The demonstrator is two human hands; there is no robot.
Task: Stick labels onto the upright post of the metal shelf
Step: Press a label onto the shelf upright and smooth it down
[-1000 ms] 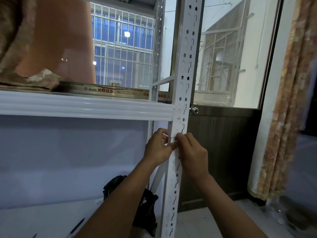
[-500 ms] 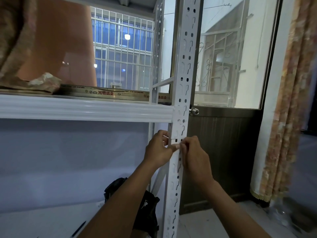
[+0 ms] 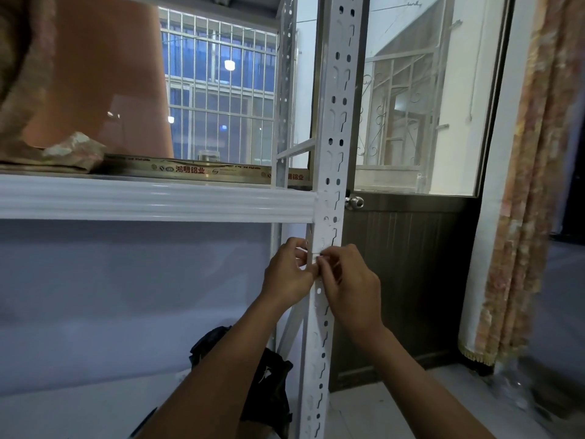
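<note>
I see the white shelf beam (image 3: 152,198) coming in from the left, with a black bag (image 3: 266,384) on the floor below it. Left hand (image 3: 288,274): fingers curled, thumb and forefinger pinching the small white label (image 3: 315,255) on the perforated upright post (image 3: 326,128), just under the beam joint. Right hand (image 3: 351,289): fingertips pinch the label's other end against the post face. Door knob (image 3: 354,202) just right of the post, curtain (image 3: 531,185) far right.
</note>
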